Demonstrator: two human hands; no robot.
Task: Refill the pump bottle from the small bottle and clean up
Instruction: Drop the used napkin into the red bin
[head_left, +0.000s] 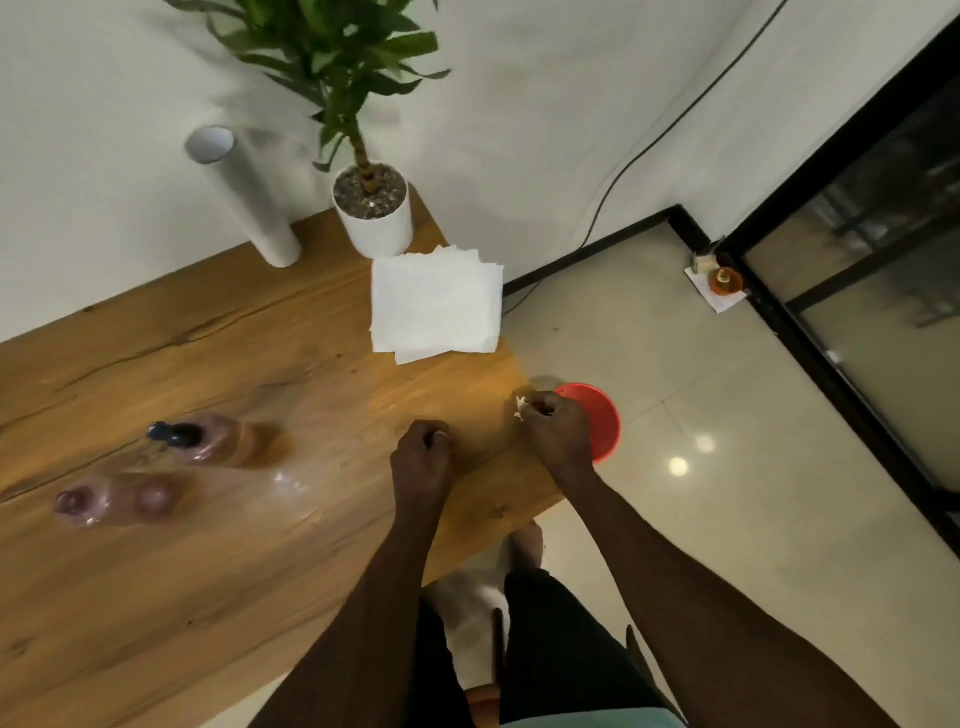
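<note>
A clear pump bottle (200, 437) with a dark blue pump head stands on the wooden table (218, 561) at the left. Just in front of it sits a small clear bottle (111, 501) with a purplish tint. My right hand (558, 428) hovers past the table's right edge above a red bin (605, 421) and grips a crumpled white tissue (520, 407). My left hand (423, 454) rests over the table near its right edge, fingers curled, with nothing visible in it.
A stack of white paper towels (436, 306) lies near the table's far right corner. Behind it stand a potted plant (373, 213) and a white tube (244, 195). A black cable (623, 171) runs down the wall to the tiled floor.
</note>
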